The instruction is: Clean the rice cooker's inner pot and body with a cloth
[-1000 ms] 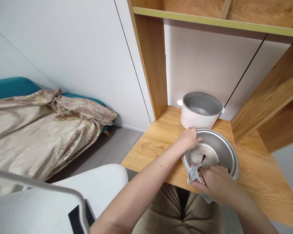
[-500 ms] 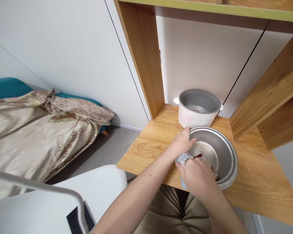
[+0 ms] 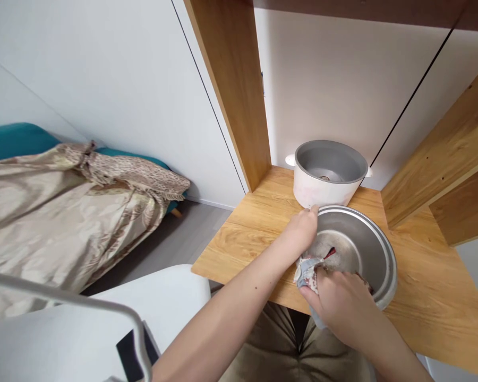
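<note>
A white cooker [image 3: 326, 178] stands far on the desk [image 3: 242, 228], just behind the metal pot [image 3: 368, 249]. A bed [image 3: 63, 212] lies left and a white chair [image 3: 163, 297] stands near. The pot sits at the desk's near edge. The left hand [image 3: 300, 233] is curled over its left rim. The right hand [image 3: 342, 305] is closed around a cloth [image 3: 307, 268], pressing it inside the near wall.

On my feed I see plain white wall panels [image 3: 103, 79] split by thin dark seams, under soft, even light. A wooden shelf unit [image 3: 231, 90] rises from the pale oak tabletop [image 3: 242, 233]. To the left, a teal sofa [image 3: 8, 140] lies under a beige patterned blanket [image 3: 63, 212] on a grey floor [image 3: 179, 239]. A white chair [image 3: 175, 297] sits nearest me.
</note>
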